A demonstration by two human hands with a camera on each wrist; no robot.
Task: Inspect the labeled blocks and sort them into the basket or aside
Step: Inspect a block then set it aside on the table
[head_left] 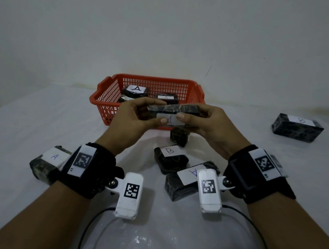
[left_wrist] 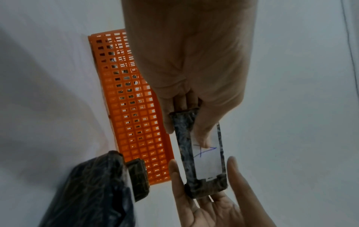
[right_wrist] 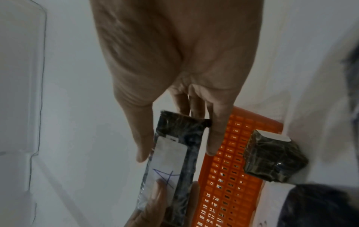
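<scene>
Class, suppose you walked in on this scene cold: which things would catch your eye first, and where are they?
First, the dark block labelled A, held up by both the left hand and the right hand in front of the red basket. The basket stands out against the white table, and a block labelled B lies apart at far right.

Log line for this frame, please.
phase: inspecting | both hands, left hand and right hand, hold dark wrapped block labelled A | over red plastic mesh basket

Plain indoor room, perhaps a home, bare white wall (head_left: 166,27), white-covered table (head_left: 34,115), red basket (head_left: 107,99)
</scene>
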